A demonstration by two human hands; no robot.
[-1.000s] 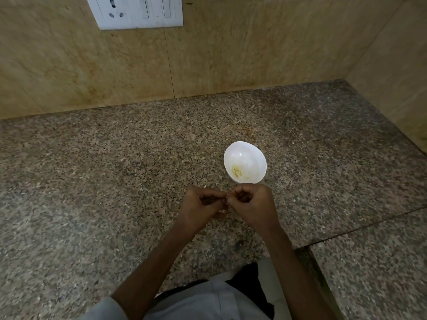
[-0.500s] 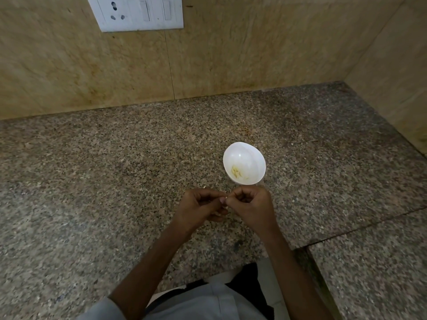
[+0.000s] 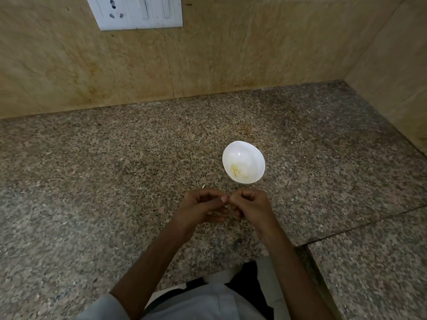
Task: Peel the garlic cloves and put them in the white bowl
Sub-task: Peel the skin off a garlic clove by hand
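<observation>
A small white bowl (image 3: 243, 161) stands on the speckled granite counter (image 3: 115, 172), with some yellowish bits at its bottom. Just in front of it my left hand (image 3: 201, 207) and my right hand (image 3: 250, 207) meet, fingers curled and fingertips pinched together over a garlic clove. The clove is almost wholly hidden between the fingers; only a pale sliver shows. A tiny white scrap of peel (image 3: 203, 186) lies on the counter just beyond my left hand.
Beige stone walls close the counter at the back and right. A white switch and socket plate (image 3: 138, 11) is on the back wall. A seam in the counter (image 3: 360, 226) runs at the right, and the counter's front edge is near my body.
My hands have stayed together in front of the bowl with only small finger shifts. A small white scrap now shows on the counter past my left hand.
</observation>
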